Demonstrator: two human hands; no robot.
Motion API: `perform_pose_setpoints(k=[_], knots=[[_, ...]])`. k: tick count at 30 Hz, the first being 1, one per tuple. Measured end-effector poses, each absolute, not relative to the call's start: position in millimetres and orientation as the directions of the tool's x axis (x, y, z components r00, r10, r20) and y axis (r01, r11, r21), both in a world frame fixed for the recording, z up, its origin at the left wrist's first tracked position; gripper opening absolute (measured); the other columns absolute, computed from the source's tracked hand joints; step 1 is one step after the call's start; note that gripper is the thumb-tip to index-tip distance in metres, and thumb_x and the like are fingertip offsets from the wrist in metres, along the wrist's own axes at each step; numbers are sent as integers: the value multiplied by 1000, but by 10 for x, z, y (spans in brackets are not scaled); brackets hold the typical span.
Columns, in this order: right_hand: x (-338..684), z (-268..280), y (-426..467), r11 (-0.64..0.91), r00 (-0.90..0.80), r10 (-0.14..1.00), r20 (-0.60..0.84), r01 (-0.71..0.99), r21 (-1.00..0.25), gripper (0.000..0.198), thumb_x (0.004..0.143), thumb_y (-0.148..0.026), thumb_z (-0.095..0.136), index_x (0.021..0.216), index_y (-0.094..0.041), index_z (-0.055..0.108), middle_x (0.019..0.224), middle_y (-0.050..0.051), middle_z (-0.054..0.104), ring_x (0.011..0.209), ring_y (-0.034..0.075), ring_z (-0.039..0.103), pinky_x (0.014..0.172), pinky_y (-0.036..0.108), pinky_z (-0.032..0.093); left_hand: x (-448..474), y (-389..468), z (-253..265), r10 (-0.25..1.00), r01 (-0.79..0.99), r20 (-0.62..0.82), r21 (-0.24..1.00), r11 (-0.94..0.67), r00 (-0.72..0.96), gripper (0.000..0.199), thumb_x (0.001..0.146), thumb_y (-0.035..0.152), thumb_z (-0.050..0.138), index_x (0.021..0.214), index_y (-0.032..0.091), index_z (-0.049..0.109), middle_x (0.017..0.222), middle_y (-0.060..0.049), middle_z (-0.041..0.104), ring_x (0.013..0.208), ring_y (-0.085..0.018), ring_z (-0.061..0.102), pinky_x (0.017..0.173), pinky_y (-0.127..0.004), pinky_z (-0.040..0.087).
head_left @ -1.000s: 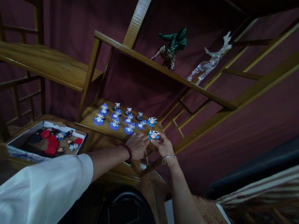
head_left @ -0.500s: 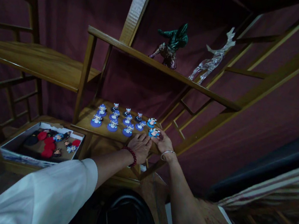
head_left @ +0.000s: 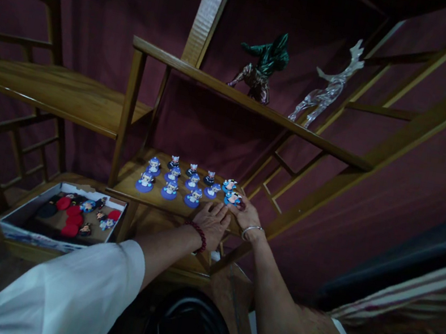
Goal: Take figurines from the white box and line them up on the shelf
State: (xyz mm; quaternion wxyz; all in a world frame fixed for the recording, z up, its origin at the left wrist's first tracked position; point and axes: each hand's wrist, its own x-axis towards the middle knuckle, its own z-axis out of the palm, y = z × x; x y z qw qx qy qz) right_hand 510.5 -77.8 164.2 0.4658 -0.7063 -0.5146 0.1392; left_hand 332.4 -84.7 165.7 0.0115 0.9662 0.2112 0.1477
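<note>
On the small wooden shelf [head_left: 175, 206], rows of little figurines stand on round bases. Several have purple bases, such as the front purple-based figurine [head_left: 193, 197]; behind them are black-based ones, including a grey-eared figurine [head_left: 192, 169]. At the right end, a blue-based figurine [head_left: 233, 198] has my right hand [head_left: 247, 216] at its right side, fingertips closed on it. Just behind it, close up, stands a second blue-based figurine [head_left: 229, 185]. My left hand [head_left: 213, 224] rests at the shelf's front edge with fingers stretched out, holding nothing.
An open cardboard box [head_left: 58, 241] at lower left holds red, black and blue figurines. Above the shelf, a wooden board [head_left: 204, 78] carries a green hooded statue [head_left: 263, 62] and a clear deer-like statue [head_left: 326, 93]. A black round seat [head_left: 194, 329] is below me.
The view has shifted slightly, so the scene sits a little further right. The front blue-based figurine appears slightly closer to the one behind it. Both hands keep nearly the same pose.
</note>
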Motion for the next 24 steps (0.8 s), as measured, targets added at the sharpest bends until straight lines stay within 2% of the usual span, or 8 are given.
perform_pose_setpoints(k=[13,20,24], knots=[[5162,1652,-717,-18,378,889,258,592,-806,49,57,-35,67,103,-20,56,90,2,65,79,15,59,78,31,47,3323,-853,1669,417,411,266,81,-908,869,66,70,35,48,128,9,32,138,-17,27,126,-29,20,100,-47,12],[5075,1749,-768,-39,342,906,249,655,-755,35,61,-30,64,93,-20,59,85,2,65,77,16,58,75,30,46,3309,-871,1706,418,412,258,79,-908,871,70,65,34,52,127,8,33,137,-17,28,125,-30,21,100,-47,13],[5046,1758,-761,-26,331,912,244,639,-769,39,60,-32,66,95,-20,57,86,2,64,77,16,58,75,30,45,3303,-879,1718,419,413,255,81,-907,872,71,64,34,53,127,8,33,137,-17,28,125,-30,21,100,-47,12]])
